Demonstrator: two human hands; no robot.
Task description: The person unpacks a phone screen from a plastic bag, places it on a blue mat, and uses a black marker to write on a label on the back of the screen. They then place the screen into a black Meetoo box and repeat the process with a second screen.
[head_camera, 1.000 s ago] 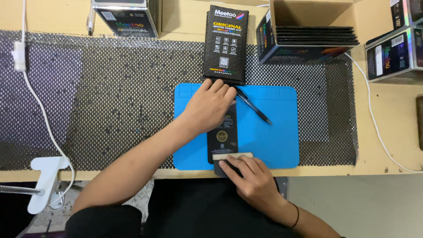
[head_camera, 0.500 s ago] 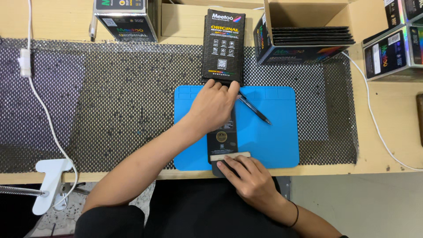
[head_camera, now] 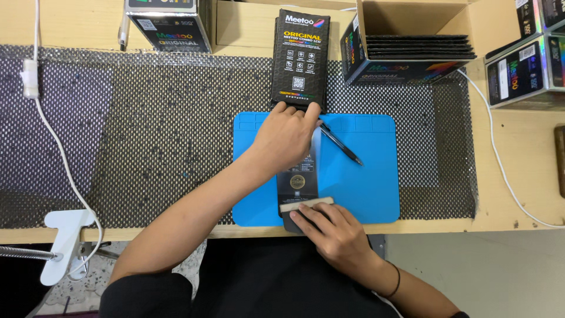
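A long dark panel [head_camera: 299, 179] with a round gold sticker lies lengthwise on a blue mat [head_camera: 371, 188]. My left hand [head_camera: 286, 136] rests flat over the panel's far end, and its fingertips reach the near edge of a black printed package [head_camera: 300, 56]. My right hand [head_camera: 329, 228] grips the panel's near end at the table edge, with its fingers against a beige strip [head_camera: 306, 204] that lies across the panel. A black pen [head_camera: 341, 144] lies on the mat just right of my left hand.
The mat sits on dark mesh padding [head_camera: 147, 129] over a wooden table. At the back stand an open cardboard box of flat black packages [head_camera: 412, 44] and more printed boxes [head_camera: 168, 23] [head_camera: 527, 62]. A white cable [head_camera: 59, 159] and white clamp [head_camera: 65, 241] are at the left.
Both hands stay on the panel in nearly the same places. Only the view has shifted slightly.
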